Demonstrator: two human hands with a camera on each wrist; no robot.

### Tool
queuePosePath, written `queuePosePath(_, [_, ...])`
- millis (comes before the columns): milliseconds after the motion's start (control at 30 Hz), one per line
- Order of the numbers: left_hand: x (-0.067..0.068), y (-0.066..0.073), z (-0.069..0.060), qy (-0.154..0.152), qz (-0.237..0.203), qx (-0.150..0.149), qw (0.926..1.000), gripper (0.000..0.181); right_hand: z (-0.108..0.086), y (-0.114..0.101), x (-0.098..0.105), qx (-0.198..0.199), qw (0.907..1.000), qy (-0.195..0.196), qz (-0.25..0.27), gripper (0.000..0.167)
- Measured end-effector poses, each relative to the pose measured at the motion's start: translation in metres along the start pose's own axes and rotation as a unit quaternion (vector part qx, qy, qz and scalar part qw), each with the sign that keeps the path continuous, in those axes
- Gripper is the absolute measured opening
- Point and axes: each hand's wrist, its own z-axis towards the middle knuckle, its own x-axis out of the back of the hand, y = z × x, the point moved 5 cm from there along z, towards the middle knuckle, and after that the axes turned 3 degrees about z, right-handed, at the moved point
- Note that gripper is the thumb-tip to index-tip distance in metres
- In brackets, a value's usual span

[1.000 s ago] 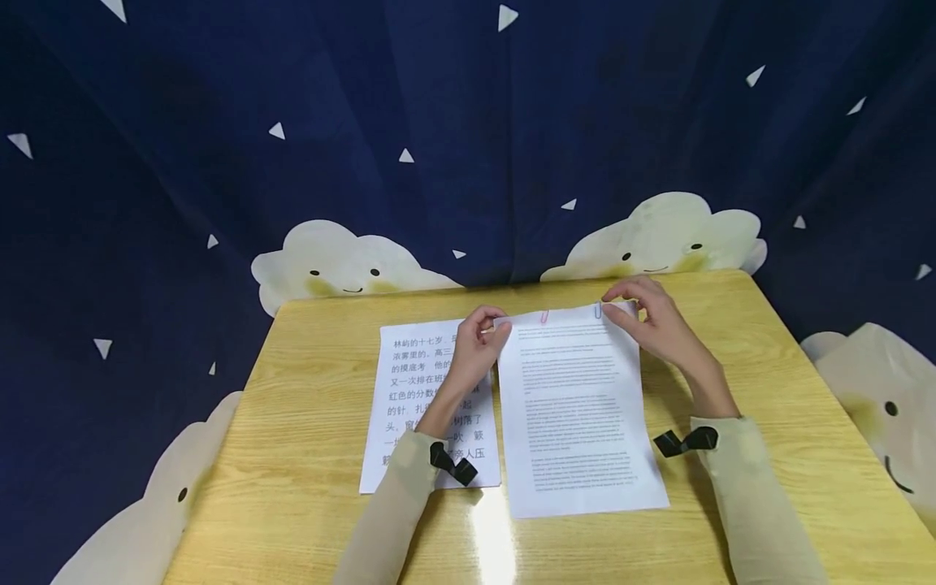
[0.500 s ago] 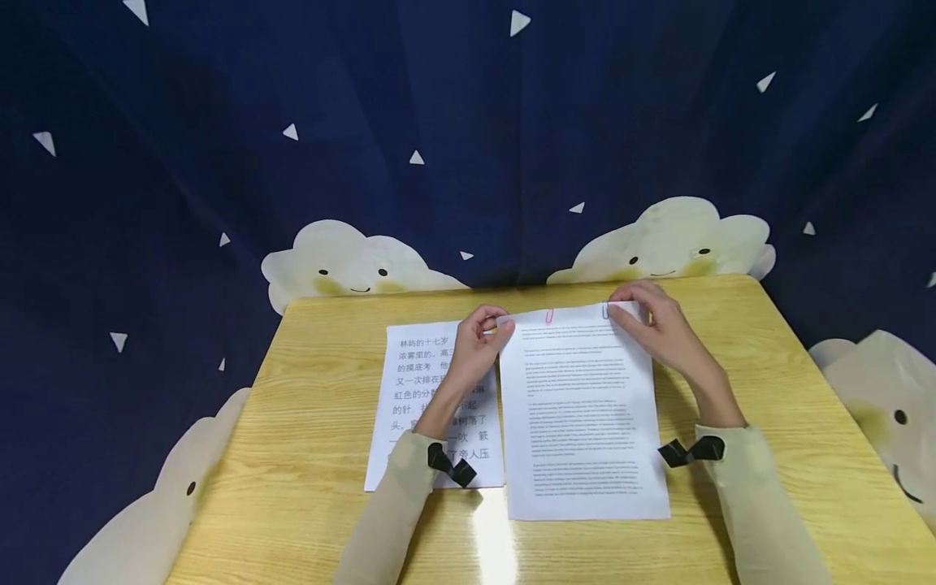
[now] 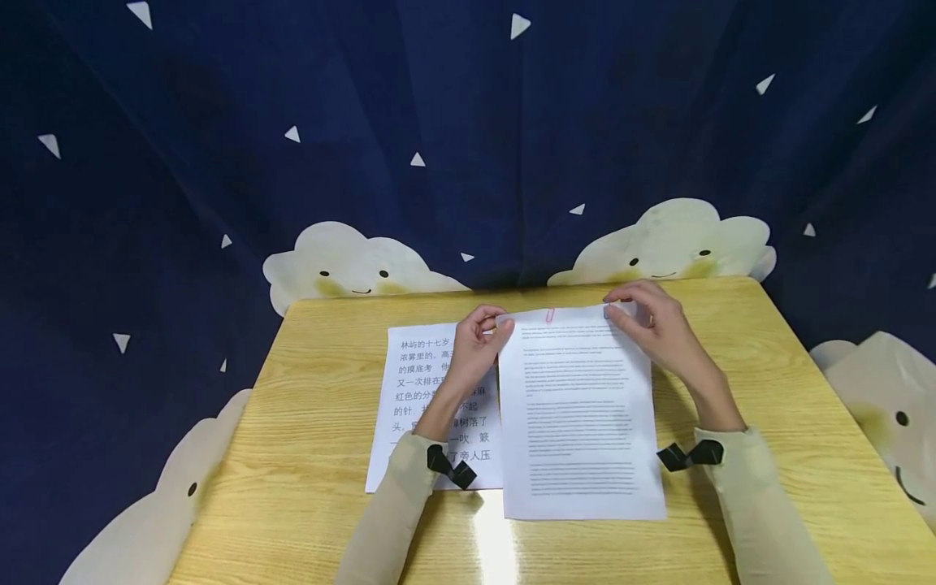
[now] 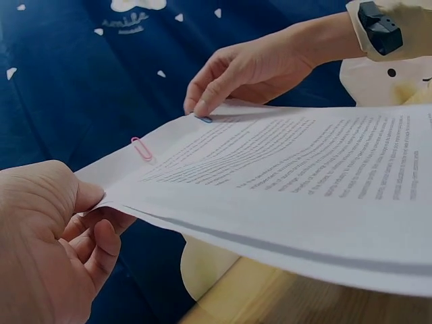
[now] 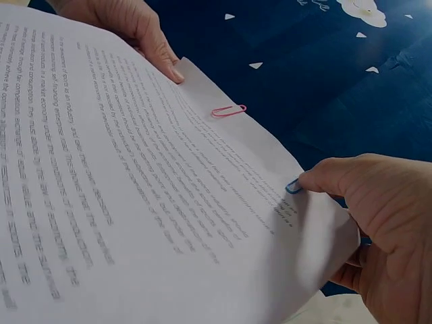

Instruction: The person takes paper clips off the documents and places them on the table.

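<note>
Clipped papers (image 3: 578,406), printed in small lines, seen in my head view at the right of a second pile, the large-print papers (image 3: 409,386), which lies flat on the surface (image 3: 307,406). The top edge of the clipped papers is raised; whether the bottom edge touches the surface I cannot tell. The left hand (image 3: 475,351) pinches the top left corner, thumb above and fingers beneath. The right hand (image 3: 658,329) is at the top edge near the right corner, thumb and fingers closed narrowly on the blue clip (image 4: 204,119). The pink clip (image 4: 141,148) sits on the same edge between the hands, touched by neither.

Handling: I judge the papers light and limp, prone to bow, crease or slide out of line; both wrist views show them curving. The corners, held lightly, seem to me the best hold. The clips should be light, stiff and a little springy, best pinched by the end at the paper's edge.

Count: two hands; two clips, one pink and one blue; two piles of papers, side by side. The clipped pile appears layered in my left wrist view, but its sheets I cannot number.
</note>
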Motion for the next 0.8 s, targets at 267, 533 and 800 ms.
queuePosePath(267, [-0.0004,0.0009,-0.0016,-0.003,-0.003,0.007,1.0000,0.021,-0.0012,-0.0032,0.0026,0.010,0.9999,0.013,0.005,0.007])
queuePosePath(533, [-0.0012,0.0008,-0.0013,-0.017,-0.005,0.003,0.9998,0.021,-0.0012,-0.0057,0.0039,0.033,0.9993,0.017,0.002,0.009])
queuePosePath(800, [0.0013,0.0012,-0.0007,-0.027,0.010,-0.010,0.9995,0.018,-0.0016,-0.0058,0.0040,0.031,0.9991,0.001,-0.029,0.005])
